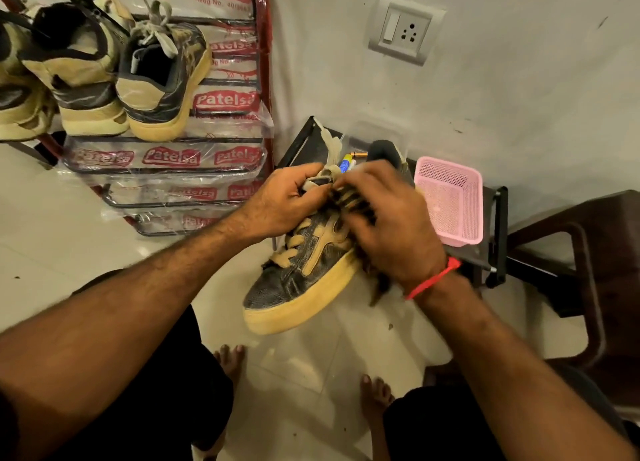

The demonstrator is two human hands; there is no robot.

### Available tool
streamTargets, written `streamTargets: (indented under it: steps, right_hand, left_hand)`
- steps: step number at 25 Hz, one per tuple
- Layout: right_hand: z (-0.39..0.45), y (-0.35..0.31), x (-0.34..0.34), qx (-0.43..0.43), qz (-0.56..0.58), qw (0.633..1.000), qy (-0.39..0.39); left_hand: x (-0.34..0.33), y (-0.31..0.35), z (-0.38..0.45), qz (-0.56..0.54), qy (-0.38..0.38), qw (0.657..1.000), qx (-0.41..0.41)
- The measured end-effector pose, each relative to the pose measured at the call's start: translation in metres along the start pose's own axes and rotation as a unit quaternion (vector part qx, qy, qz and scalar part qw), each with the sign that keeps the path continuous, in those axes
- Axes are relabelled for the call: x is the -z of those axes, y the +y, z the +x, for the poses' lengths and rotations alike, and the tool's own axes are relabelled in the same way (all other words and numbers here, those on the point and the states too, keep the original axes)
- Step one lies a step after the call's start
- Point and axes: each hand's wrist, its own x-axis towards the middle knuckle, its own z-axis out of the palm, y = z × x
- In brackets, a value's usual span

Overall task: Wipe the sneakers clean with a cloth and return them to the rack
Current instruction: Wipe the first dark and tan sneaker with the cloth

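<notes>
Above the tiled floor (86, 218), just past the person's bare feet, a dark sneaker (301, 280) with a yellowed sole is held in the air, toe pointing toward seven o'clock. The left hand (277, 204) has its grip clenched on the tongue and laces at the shoe's collar. The right hand (391, 228) presses a dark cloth (379, 284) against the shoe's side, fingers curled round it; motion blur hides the details. At ten o'clock, other sneakers (162, 79) sit on the plastic-wrapped rack (214, 169). A pink basket (450, 200) rests at two o'clock.
</notes>
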Motion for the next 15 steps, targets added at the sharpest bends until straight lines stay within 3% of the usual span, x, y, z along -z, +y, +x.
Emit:
streamTargets:
  steps: [3, 4, 8, 12, 15]
  right_hand:
    - [0.014, 0.037, 0.025, -0.125, -0.036, 0.988, 0.087]
    - [0.012, 0.035, 0.024, -0.126, -0.038, 0.988, 0.082]
    - [-0.002, 0.004, -0.002, 0.022, -0.001, 1.000, -0.006]
    - [0.011, 0.047, 0.025, -0.123, -0.021, 0.989, 0.080]
    - [-0.006, 0.012, 0.002, -0.008, -0.001, 1.000, -0.010]
  left_hand:
    - [0.001, 0.000, -0.001, 0.010, 0.003, 1.000, 0.007]
    - [0.000, 0.000, -0.002, 0.016, 0.000, 1.000, 0.009]
    - [0.000, -0.001, -0.003, 0.004, -0.020, 1.000, -0.006]
    - [0.001, -0.002, -0.005, 0.026, -0.021, 0.999, 0.014]
    - [0.005, -0.002, -0.002, -0.021, 0.000, 0.999, 0.029]
